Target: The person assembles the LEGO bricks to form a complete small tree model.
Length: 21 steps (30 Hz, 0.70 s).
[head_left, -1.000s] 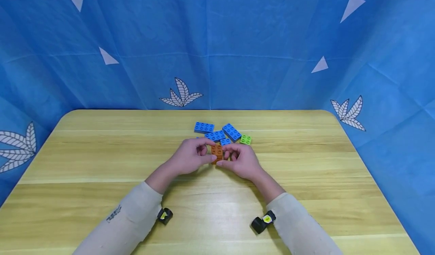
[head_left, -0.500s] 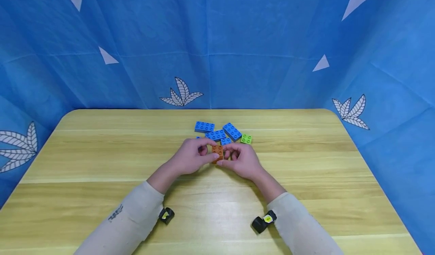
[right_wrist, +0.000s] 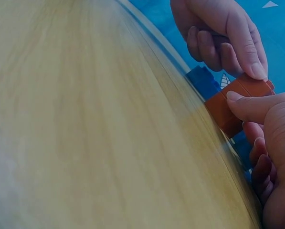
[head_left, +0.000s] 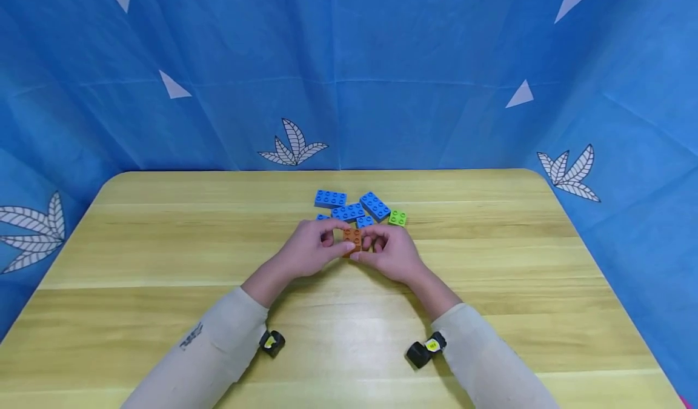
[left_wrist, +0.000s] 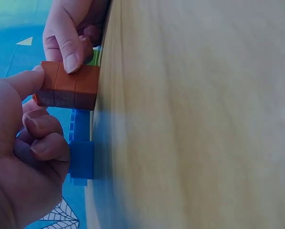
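Note:
A stack of three orange toy bricks (head_left: pixel 352 235) stands on the table between my two hands. With thumb and index finger, my left hand (head_left: pixel 311 248) pinches the top brick, its other fingers curled beneath. From the opposite side my right hand (head_left: pixel 394 250) grips the stack lower down, thumb on the near face. In the left wrist view, two seams cross the orange stack (left_wrist: pixel 68 86), and its lower end is right at the tabletop. The right wrist view shows the right thumb (right_wrist: pixel 249 109) lying across the bricks. The far faces are hidden.
Behind the hands lie several blue bricks (head_left: pixel 348 212), one partly hidden by the left hand. A small green brick (head_left: pixel 397 218) lies to their right. The wooden table (head_left: pixel 491 239) ends at a blue patterned curtain (head_left: pixel 425 124).
The left thumb and top orange brick have settled slightly down onto the stack, narrowing the gap seen a second ago. Both hands keep their grip; the whole view has shifted a little.

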Available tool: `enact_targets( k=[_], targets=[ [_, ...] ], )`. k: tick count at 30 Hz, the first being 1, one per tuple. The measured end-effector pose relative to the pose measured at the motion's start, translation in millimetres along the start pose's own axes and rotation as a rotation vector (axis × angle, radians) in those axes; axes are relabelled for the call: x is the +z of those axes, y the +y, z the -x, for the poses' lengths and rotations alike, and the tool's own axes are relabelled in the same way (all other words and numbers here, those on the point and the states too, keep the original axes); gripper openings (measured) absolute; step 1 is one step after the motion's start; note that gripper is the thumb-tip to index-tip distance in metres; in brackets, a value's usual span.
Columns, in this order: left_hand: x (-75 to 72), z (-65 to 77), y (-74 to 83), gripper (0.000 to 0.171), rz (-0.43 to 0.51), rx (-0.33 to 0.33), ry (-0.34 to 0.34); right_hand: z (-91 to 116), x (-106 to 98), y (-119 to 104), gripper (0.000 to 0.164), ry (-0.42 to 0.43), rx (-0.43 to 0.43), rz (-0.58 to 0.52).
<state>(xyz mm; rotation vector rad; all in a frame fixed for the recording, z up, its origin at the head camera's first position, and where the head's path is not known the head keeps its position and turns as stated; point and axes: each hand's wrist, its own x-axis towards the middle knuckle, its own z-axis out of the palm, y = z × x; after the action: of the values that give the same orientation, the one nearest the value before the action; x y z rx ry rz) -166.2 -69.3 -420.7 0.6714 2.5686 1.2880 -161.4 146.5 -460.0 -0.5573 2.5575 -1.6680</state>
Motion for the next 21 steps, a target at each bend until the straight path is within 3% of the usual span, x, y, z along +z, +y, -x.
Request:
enact_targets(
  k=[9,16,19,21],
  targets=[
    [2.7,0.1,-0.2,0.036,-0.027,0.001,0.0,0.4,-0.7,1.0,0.03,0.005,0.012,0.013],
    [3.4,3.5,-1.0,0.034,0.021,-0.016,0.022,-0.7,-0.2,1.9,0.029,0.0,0.022,0.019],
    [1.8,4.7,-3.9,0.036,0.056,-0.025,0.078,-1.1,0.5,1.7,0.029,0.0,0.029,0.022],
    [-0.9,4.9,-6.4,0.036,0.067,-0.04,0.156,-1.4,0.6,1.6,0.029,0.001,0.032,0.026]
  ],
)
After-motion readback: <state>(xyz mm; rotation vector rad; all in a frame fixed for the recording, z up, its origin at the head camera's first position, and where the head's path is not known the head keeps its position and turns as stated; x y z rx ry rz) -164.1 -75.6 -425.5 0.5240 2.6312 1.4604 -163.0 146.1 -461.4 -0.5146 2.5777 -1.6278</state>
